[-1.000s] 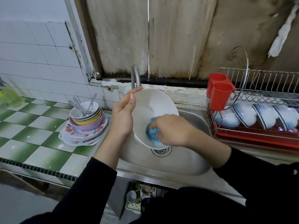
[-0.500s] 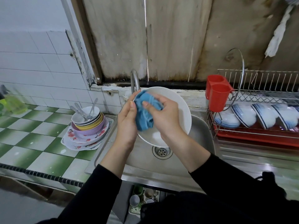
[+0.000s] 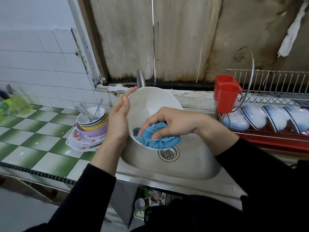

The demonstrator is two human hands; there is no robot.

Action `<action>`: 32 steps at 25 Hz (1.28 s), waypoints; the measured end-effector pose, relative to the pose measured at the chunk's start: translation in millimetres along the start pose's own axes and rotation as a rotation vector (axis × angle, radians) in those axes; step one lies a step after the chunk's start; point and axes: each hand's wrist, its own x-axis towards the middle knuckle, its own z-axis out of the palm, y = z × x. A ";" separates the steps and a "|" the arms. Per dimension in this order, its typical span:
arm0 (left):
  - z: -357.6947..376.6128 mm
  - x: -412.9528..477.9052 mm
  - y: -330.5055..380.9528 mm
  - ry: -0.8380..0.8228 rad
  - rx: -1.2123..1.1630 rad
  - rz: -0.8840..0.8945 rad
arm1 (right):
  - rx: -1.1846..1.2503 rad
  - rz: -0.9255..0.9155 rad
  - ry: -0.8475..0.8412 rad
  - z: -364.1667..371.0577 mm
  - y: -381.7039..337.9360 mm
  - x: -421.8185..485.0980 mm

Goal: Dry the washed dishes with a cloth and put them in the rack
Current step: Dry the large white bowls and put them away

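Now the round white bowl [image 3: 150,104], tilted above the steel sink [image 3: 192,164], sits in the grip of the left hand [image 3: 117,121]. The right hand [image 3: 173,123] pinches a crumpled blue cloth [image 3: 157,139] inside it, and the wire dish rack [image 3: 267,84] stands to the right.

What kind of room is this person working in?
Most likely a modest home kitchen: a steel sink with a tap, a wire dish rack holding bowls, and a stack of dishes on the tiled counter.
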 end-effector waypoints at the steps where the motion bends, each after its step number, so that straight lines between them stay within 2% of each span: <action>1: -1.4 1.6 1.2 -0.005 0.007 -0.015 | -0.130 0.006 -0.088 -10.4 -3.4 -2.9; 3: -1.9 5.1 3.3 -0.042 0.033 -0.059 | -0.401 0.047 -0.207 -27.4 -6.0 -4.3; 5: -0.3 8.8 5.9 -0.085 0.067 -0.106 | -0.707 0.112 -0.229 -39.5 -1.9 -2.1; 8: 4.3 12.3 8.6 -0.114 0.038 -0.195 | -1.105 0.130 -0.108 -47.7 1.8 5.7; 10: 7.9 12.3 9.7 -0.135 -0.007 -0.261 | -1.219 -0.025 0.035 -50.5 0.7 11.1; 12: 7.5 12.6 9.0 -0.139 0.000 -0.322 | -1.187 -0.230 0.159 -54.4 3.1 14.4; 14: 3.9 12.4 10.6 -0.123 -0.024 -0.367 | -1.114 -0.354 0.232 -54.5 8.4 15.9; 15: 1.0 12.5 11.9 -0.123 -0.033 -0.379 | -1.085 -0.345 0.237 -54.9 12.6 16.7; 18: -5.8 13.8 11.8 -0.108 0.024 -0.375 | -1.059 -0.076 0.104 -57.5 17.9 18.0; 19: -6.5 13.7 11.0 -0.099 0.035 -0.377 | -1.051 -0.044 0.080 -56.8 16.8 18.1; 23: -6.9 16.3 12.4 -0.113 0.029 -0.389 | -1.046 -0.218 0.213 -51.5 13.9 23.1; 25: -12.3 18.3 15.8 -0.074 0.038 -0.352 | -1.077 -0.080 0.198 -48.5 9.2 22.3; 28: -15.7 20.8 16.5 -0.041 0.032 -0.278 | -1.110 0.187 0.019 -43.0 -0.8 14.9; 30: -10.7 19.7 13.8 -0.025 0.043 -0.226 | -0.931 0.222 -0.121 -33.6 -7.6 10.5; 32: -6.6 17.9 10.0 -0.001 0.045 -0.188 | -0.637 0.145 -0.195 -21.8 -10.4 7.3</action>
